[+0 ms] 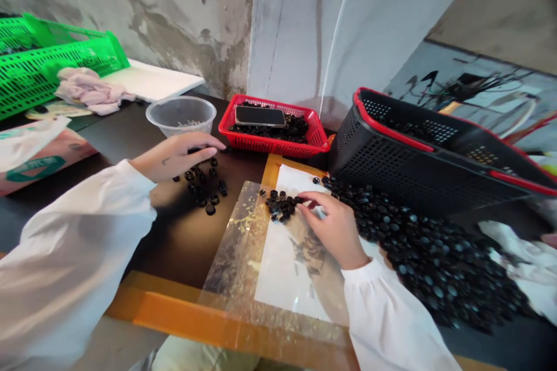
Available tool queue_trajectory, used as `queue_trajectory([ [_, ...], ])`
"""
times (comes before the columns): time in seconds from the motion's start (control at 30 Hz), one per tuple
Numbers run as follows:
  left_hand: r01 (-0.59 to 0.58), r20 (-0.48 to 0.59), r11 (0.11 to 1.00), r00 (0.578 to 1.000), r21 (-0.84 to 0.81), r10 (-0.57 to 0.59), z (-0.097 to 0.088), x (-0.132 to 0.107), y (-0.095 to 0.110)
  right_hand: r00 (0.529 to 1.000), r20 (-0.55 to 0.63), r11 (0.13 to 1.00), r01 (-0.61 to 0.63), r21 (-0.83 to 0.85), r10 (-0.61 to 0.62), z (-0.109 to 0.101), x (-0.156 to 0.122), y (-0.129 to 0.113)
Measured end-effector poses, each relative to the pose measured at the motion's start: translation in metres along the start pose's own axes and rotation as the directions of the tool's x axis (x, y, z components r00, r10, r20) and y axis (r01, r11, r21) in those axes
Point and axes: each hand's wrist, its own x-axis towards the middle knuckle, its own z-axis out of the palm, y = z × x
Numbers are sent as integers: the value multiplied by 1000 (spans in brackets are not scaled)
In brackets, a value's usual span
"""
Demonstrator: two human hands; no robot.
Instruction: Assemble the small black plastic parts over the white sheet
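My right hand has its thumb and fingertips closed on a small round black plastic piece at the edge of a little pile of black pieces. This pile lies on a clear sheet over white paper. To the left, my left hand hovers palm down with its fingers stretched out, between a clear plastic bowl and a red basket. Below it, loose black round pieces are scattered on the dark tabletop. A large heap of black pieces spreads out to the right of my right hand.
The red basket holds black pieces with a phone on top. Beside it are the clear bowl and a tall black basket. A green crate, a pink cloth and a tissue pack stand left.
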Motion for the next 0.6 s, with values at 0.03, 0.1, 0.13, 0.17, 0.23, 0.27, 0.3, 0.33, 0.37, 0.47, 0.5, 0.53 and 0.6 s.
queue_trajectory([
  [0.03, 23, 6, 999, 1000, -22, -23, 3, -2, -9, 1000, -4, 1000, 1, 6, -1, 0, 0, 0],
  [0.1, 32, 49, 999, 998, 32, -34, 10, -7, -28, 1000, -3, 1000, -1, 21, 1, 0, -1, 1],
  [0.13, 53, 54, 997, 997, 49, -56, 13, -10, -37, 1000, 3, 1000, -3, 29, 3, 0, -1, 1],
  [0.17, 70, 56, 996, 996, 47, -72, 17, -12, -45, 1000, 8, 999, -6, 38, 5, 0, -2, 0],
  [0.23, 96, 62, 995, 993, 17, -97, 24, -17, -55, 1000, 19, 998, -12, 58, 11, 0, -2, 0],
  [0.27, 111, 70, 994, 991, 1, -110, 28, -19, -57, 1000, 23, 998, -15, 67, 14, 0, -1, 0],
  [0.3, 122, 84, 993, 989, -7, -121, 31, -20, -56, 1000, 25, 997, -17, 77, 16, 0, -1, 0],
  [0.33, 129, 97, 992, 987, -13, -127, 35, -20, -54, 1000, 25, 996, -21, 84, 19, 1, 0, 0],
  [0.37, 131, 110, 991, 986, -17, -128, 38, -20, -51, 1000, 23, 996, -23, 90, 21, 1, 0, 0],
  [0.47, 135, 112, 990, 985, -36, -130, 48, -13, -37, 1000, 15, 995, -10, 98, 8, 2, 1, 0],
  [0.5, 150, 95, 988, 985, -46, -145, 50, -8, -33, 1000, 15, 995, -1, 100, -1, 2, 2, -1],
  [0.53, 169, 79, 984, 983, -53, -165, 52, -3, -30, 1000, 16, 995, 8, 101, -10, 2, 2, -1],
  [0.6, 203, 61, 977, 978, -70, -199, 54, 8, -27, 1000, 15, 994, 20, 106, -21, 2, 2, -1],
])
